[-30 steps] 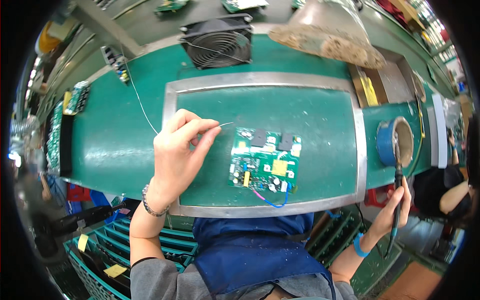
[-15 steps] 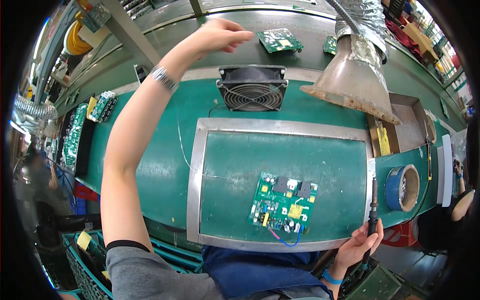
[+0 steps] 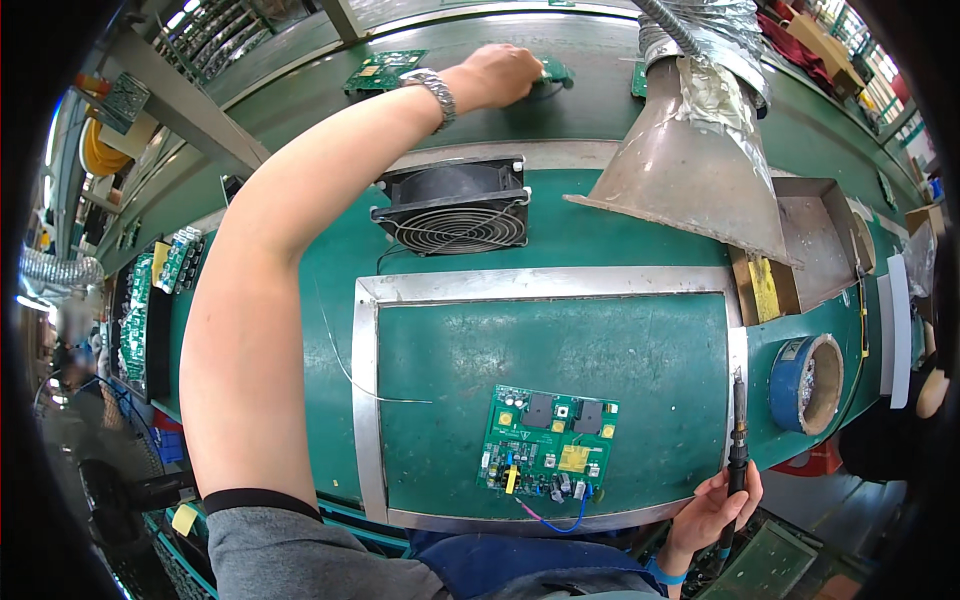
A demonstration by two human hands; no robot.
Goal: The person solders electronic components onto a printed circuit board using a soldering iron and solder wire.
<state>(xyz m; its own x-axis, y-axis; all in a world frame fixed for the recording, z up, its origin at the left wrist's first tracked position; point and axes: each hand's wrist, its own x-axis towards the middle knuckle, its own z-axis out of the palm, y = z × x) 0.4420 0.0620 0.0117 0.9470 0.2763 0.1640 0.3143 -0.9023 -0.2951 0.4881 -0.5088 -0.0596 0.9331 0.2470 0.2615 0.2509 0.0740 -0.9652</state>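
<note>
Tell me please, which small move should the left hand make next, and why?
Probably the left hand should close gently on the green board just to its right: its fingers are at that board's edge, though contact is unclear. The thin wire lies across the metal frame, and the right hand holds the soldering iron, so the left seems free for this.

Scene's bright, rectangular silver metal frame (image 3: 560, 282) is catching soft sheen, fisheye's bending edges, corners going black.
</note>
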